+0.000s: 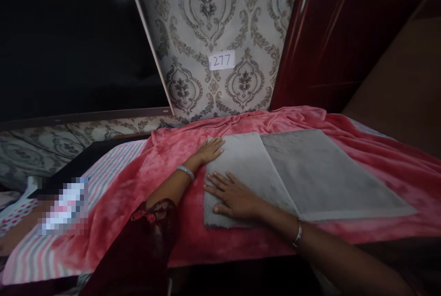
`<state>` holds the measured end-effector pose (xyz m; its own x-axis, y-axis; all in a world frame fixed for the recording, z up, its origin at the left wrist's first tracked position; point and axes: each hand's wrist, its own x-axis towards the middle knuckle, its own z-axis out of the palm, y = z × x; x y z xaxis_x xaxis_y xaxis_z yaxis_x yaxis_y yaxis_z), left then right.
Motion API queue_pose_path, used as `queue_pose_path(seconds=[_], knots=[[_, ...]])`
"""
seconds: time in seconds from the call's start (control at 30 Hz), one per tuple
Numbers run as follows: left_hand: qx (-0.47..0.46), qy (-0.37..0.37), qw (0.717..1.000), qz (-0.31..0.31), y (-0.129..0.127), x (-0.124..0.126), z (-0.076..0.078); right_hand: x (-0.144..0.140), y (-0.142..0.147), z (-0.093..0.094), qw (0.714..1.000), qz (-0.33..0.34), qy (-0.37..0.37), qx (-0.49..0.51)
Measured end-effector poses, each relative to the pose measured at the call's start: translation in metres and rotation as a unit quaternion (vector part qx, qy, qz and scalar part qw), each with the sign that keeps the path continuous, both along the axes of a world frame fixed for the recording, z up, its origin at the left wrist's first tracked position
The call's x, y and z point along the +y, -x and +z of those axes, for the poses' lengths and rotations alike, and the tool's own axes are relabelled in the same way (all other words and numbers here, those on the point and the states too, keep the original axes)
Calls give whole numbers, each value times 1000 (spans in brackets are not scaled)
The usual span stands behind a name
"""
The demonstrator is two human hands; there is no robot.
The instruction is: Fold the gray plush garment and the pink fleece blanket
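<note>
A grey towel (324,172) lies flat on a pink plush blanket (275,121), its left part folded over onto itself. My left hand (210,149) rests flat at the far left corner of the folded part, fingers spread. My right hand (234,195) presses palm-down on the near left portion of the same fold. Both wrists wear a bangle. Neither hand grips anything.
The blanket covers a bed with a striped sheet (113,163) showing at the left. Patterned wallpaper with a label reading 277 (221,60) stands behind. A dark red wardrobe (330,34) is at the right and a dark window at the left.
</note>
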<state>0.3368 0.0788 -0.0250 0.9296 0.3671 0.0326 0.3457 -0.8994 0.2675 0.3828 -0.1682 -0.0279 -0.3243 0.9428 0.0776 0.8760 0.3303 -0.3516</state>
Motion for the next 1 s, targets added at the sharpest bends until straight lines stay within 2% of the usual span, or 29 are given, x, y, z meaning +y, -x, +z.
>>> queue_pose_path(seconds=[0.13, 0.33, 0.43, 0.57, 0.7, 1.0], knots=[[-44, 5, 998, 53, 2, -6, 7, -19, -3, 4, 999, 2, 17, 27], [-80, -5, 966, 245, 17, -20, 7, -46, 14, 1, 999, -42, -6, 8], [-59, 21, 952, 301, 17, -18, 8, -47, 33, -7, 996, -82, -40, -17], [-48, 39, 943, 326, 4, -9, 13, -43, 51, -17, 989, -126, -69, -34], [-60, 48, 937, 341, -9, -2, 11, -41, 59, -23, 983, -156, -81, -46], [-105, 100, 931, 334, -5, 8, 5, -37, 64, -9, 985, -151, -65, -50]])
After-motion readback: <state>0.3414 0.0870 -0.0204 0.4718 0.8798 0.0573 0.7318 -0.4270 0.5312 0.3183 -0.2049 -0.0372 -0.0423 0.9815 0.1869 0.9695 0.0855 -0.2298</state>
